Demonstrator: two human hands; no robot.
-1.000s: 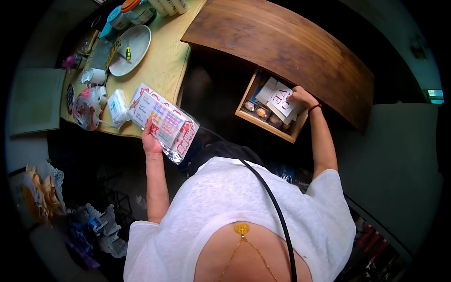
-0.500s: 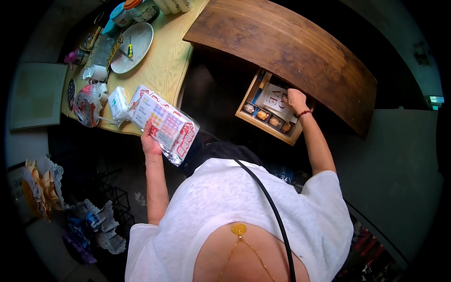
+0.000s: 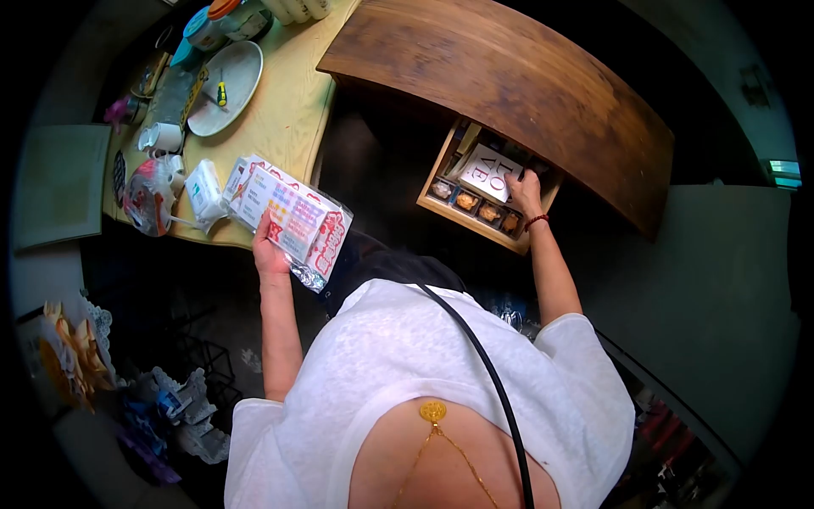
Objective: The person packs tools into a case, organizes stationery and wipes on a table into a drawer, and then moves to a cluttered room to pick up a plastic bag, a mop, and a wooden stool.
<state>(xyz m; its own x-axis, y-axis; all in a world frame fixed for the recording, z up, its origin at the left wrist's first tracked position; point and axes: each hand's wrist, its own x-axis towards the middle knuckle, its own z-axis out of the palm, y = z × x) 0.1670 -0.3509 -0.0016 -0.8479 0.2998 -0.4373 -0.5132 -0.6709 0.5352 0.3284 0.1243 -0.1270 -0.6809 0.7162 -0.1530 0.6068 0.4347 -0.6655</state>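
Observation:
My left hand (image 3: 270, 252) is closed on a stack of sticker sheets (image 3: 287, 216), printed in colours and partly in clear plastic, held over the front of the pale table. With its fingers on the right edge of a white book or card marked "LOVE" (image 3: 486, 170), my right hand (image 3: 527, 197) reaches into a pulled-out drawer (image 3: 469, 229). The white piece lies tilted above other contents that I cannot make out. Along the drawer's front, small compartments (image 3: 466, 200) contain pale and brown lumps. A beaded bracelet is on my right wrist.
A dark wooden top (image 3: 509, 93) overhangs the drawer. On the pale table (image 3: 292, 110) are a white plate (image 3: 242, 72) with a yellow-green screwdriver (image 3: 222, 94), a white cup (image 3: 163, 137), a tissue pack (image 3: 204, 193) and lidded jars (image 3: 237, 19). A black cable (image 3: 475, 348) crosses my shirt.
My right hand has moved down and left, its fingers now at the white piece's edge. That piece has turned and shifted in the drawer. The left hand keeps its hold on the sheets.

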